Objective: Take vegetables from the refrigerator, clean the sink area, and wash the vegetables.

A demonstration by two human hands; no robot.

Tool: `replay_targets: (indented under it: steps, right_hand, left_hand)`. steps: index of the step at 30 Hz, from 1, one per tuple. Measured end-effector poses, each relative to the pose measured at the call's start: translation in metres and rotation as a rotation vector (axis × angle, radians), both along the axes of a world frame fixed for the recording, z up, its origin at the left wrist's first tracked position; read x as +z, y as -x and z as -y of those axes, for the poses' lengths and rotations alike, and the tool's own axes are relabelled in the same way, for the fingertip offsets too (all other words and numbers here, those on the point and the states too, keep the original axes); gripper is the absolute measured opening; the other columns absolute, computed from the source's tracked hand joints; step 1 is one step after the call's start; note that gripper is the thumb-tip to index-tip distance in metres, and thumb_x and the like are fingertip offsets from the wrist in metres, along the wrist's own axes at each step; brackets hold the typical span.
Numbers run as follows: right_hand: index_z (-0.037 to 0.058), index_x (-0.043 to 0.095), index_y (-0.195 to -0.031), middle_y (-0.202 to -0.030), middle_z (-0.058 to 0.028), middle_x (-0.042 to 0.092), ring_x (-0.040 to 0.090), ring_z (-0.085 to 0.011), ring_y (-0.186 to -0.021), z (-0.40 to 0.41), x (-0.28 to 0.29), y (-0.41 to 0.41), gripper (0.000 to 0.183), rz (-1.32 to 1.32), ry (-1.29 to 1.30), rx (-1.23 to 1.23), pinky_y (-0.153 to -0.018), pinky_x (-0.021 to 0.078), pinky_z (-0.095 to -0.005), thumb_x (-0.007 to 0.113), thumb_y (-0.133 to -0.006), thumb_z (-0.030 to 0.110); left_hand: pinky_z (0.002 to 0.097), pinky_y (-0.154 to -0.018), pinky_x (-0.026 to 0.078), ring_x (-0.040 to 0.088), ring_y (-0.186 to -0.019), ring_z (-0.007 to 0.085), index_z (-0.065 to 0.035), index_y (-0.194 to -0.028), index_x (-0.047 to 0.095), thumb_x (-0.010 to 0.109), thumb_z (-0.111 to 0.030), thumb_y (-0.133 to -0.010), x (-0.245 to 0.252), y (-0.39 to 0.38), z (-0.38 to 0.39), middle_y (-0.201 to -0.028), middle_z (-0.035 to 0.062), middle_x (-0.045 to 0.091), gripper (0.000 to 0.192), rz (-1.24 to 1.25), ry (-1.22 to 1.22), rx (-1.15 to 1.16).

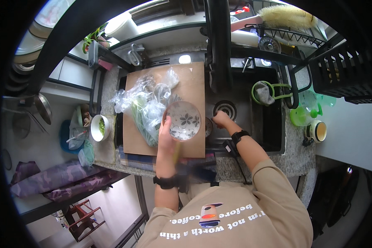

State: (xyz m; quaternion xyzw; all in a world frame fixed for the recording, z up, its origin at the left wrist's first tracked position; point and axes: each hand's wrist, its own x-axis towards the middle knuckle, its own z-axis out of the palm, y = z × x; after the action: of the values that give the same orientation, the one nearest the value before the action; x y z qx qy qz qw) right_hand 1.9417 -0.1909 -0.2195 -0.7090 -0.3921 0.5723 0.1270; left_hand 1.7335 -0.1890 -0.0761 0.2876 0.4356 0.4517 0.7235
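My left hand (165,131) grips a bowl (186,121) with a grey flower pattern by its left rim, thumb on the edge. The bowl is above a brown board (190,83) that covers the left part of the dark sink (235,133). Clear plastic bags (155,99) lie on the board, with long green vegetables (141,119) in them. Down in the sink, my right hand (221,119) is at the round drain (225,108), its fingers curled downward. What those fingers touch is hidden. Beside them, a round metal piece (208,127) is partly covered by the board.
A black rack post (218,46) rises behind the sink. A green-rimmed strainer (262,93) with a grey cloth hangs at the right. A white bowl of chopped greens (100,127) stands left on the counter. To the right are a green pump bottle (303,115) and a mug (316,131).
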Motion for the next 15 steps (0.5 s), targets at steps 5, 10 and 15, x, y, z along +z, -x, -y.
replay_targets:
  steps: [5, 10, 15]
  right_hand:
    - [-0.0021, 0.055, -0.102, -0.083, -0.0178, 0.062, 0.063, -0.0310, -0.065, -0.006, -0.031, -0.001, 0.035, 0.345, 0.084, 0.395, -0.054, 0.0515, -0.0354, 0.055, -0.076, 0.021]
    - [0.0018, 0.061, -0.097, -0.107, -0.0181, 0.055, 0.054, -0.0299, -0.100, -0.011, -0.047, 0.005, 0.030, 0.165, 0.180, 0.306, -0.082, 0.0444, -0.0361, 0.056, -0.073, 0.018]
    - [-0.0002, 0.065, -0.080, -0.091, -0.0156, 0.062, 0.061, -0.0252, -0.085, -0.020, -0.039, 0.002, 0.021, 0.475, -0.043, 0.957, -0.072, 0.0490, -0.0330, 0.064, -0.065, 0.015]
  left_hand:
    - [0.0342, -0.083, 0.044, 0.052, -0.100, 0.0223, -0.0010, -0.118, 0.040, 0.041, -0.023, -0.089, 0.018, -0.004, 0.008, -0.111, 0.0126, 0.051, 0.036, -0.026, 0.007, -0.005]
    - [0.0326, -0.082, 0.044, 0.053, -0.098, 0.0208, 0.0011, -0.116, 0.041, 0.042, -0.019, -0.088, 0.022, -0.001, 0.009, -0.108, 0.0130, 0.052, 0.035, -0.100, 0.006, 0.004]
    - [0.0301, -0.091, 0.034, 0.044, -0.107, 0.0198, 0.0014, -0.122, 0.038, 0.043, -0.013, -0.082, 0.046, -0.005, -0.007, -0.117, 0.0114, 0.046, 0.043, -0.092, -0.028, -0.182]
